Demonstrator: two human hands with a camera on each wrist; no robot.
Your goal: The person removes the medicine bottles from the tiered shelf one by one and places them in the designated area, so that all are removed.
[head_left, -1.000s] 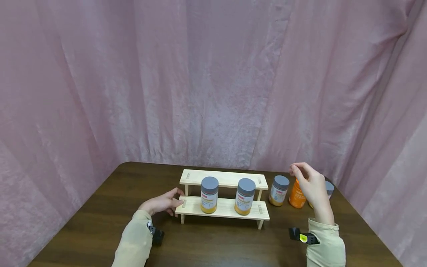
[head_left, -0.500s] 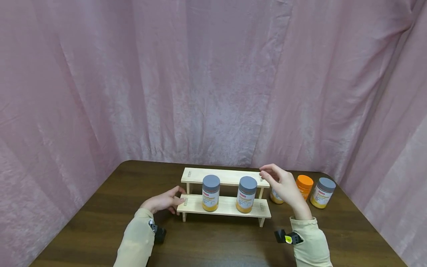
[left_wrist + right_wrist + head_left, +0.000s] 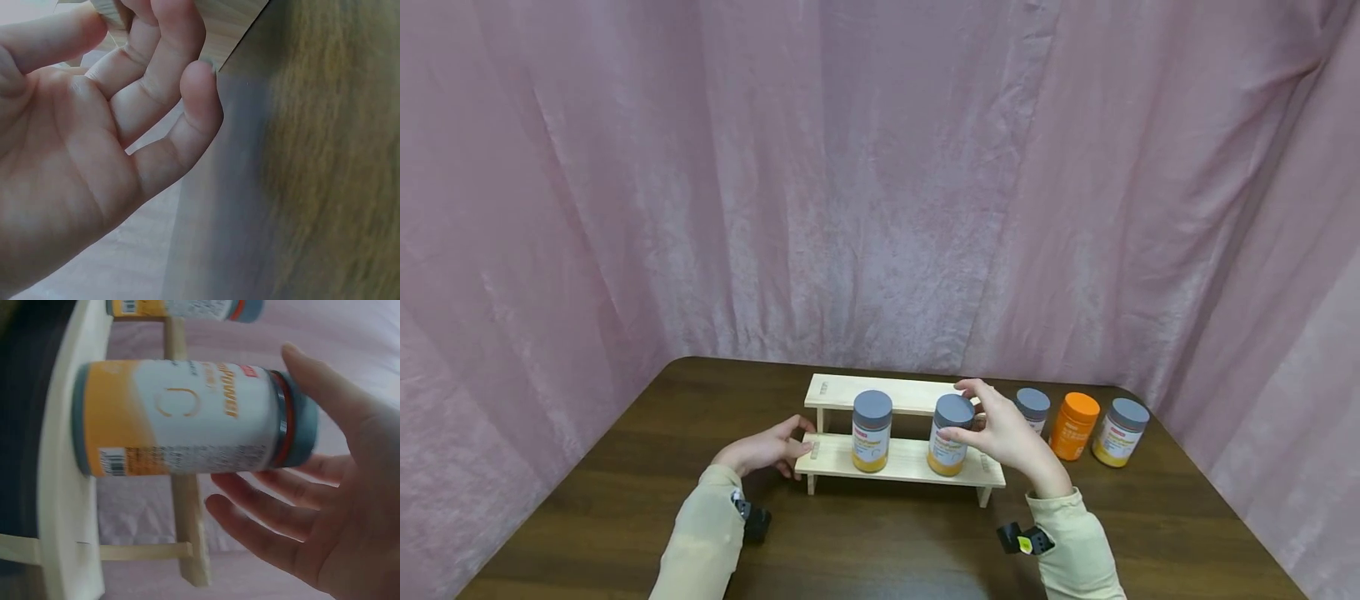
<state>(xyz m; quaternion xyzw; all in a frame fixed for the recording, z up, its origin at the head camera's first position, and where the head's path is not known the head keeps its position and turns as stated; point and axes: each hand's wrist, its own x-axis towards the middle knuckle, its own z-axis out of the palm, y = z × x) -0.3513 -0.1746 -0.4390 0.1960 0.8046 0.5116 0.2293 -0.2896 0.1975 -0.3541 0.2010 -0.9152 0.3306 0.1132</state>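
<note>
So the left hand (image 3: 767, 450) has the near end of the lower shelf (image 3: 908, 458) pinched, thumb on top and the other fingers curled at the edge and underneath; in the left wrist view the ring and pinky fingers are bent and kinda loose. The right hand (image 3: 1011, 429) is at the right-hand jar (image 3: 946, 458), thumb out in front and the fingers (image 3: 269, 534) spread in a wide, relaxed curve behind it, up near the grey lid. There's a fair bit of room in that spread, and honestly I can't tell if any fingertip actually touches the jar. That jar stands upright on the lower shelf, with a matching left-hand jar (image 3: 871, 433) well apart from it. The upper shelf (image 3: 887, 392) sits behind and higher. Off to the right on the dark wood tabletop (image 3: 865, 542) are an orange jar (image 3: 1073, 429) and two more grey-lidded ones, one either side of it, with a pink curtain (image 3: 880, 167) behind everything.
</note>
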